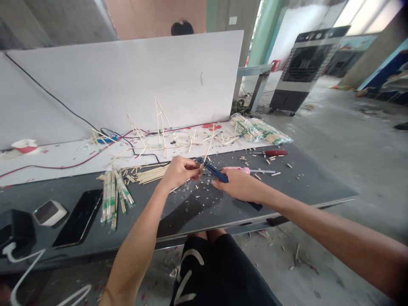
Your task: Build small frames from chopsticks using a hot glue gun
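My left hand [183,171] is closed, its fingertips pinching a thin wooden stick [209,142] that slants up and away over the desk. My right hand [240,183] is wrapped round dark blue pliers [215,171]; their jaws meet the stick just by my left fingertips. Whether the jaws bite into the wood cannot be made out. Beside the right hand lies a pink utility knife [245,170], partly hidden by it. Loose wooden sticks [151,175] are piled left of my left hand, and small wood chips [196,193] litter the dark desk below.
Wrapped chopsticks [110,195] lie at left near a black phone [79,216] and a white device [50,212]. Stick frames [161,123] stand along the white partition [127,80]. More packs [255,127] and a red-handled tool [276,152] are at right. Someone's head [182,28] shows behind the partition.
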Action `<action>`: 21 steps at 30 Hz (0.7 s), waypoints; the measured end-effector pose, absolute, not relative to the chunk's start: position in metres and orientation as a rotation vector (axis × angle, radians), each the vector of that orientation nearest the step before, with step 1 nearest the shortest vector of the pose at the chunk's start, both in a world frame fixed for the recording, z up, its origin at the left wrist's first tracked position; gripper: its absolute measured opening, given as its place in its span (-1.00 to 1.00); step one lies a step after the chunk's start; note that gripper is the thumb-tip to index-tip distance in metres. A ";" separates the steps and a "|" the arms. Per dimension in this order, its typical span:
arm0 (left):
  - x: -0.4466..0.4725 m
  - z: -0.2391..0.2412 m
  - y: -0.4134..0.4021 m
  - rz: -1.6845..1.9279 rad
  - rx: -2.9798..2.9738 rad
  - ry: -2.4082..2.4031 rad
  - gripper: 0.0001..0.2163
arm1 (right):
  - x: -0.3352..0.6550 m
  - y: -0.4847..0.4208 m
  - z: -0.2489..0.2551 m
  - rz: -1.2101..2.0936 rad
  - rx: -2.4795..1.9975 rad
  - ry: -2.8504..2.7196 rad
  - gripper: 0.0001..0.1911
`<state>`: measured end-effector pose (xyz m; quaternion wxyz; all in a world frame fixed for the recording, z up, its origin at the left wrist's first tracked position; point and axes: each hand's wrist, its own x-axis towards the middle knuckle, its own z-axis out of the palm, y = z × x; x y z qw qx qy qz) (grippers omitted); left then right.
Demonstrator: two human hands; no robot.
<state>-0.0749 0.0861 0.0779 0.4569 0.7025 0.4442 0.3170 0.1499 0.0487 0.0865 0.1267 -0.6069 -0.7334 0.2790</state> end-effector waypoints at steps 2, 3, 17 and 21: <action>-0.074 0.077 0.086 0.770 1.722 1.115 -0.83 | 0.148 0.049 0.085 0.805 -1.761 -2.123 -0.58; -0.074 0.077 0.086 0.766 1.722 1.122 -0.84 | 0.148 0.049 0.084 0.809 -1.757 -2.120 -0.58; -0.076 0.076 0.087 0.736 1.853 1.244 -0.86 | 0.146 0.051 0.077 0.801 -1.619 -2.139 -0.54; -0.075 0.075 0.088 0.697 1.906 1.280 -0.85 | 0.140 0.048 0.084 0.808 -1.766 -2.181 -0.57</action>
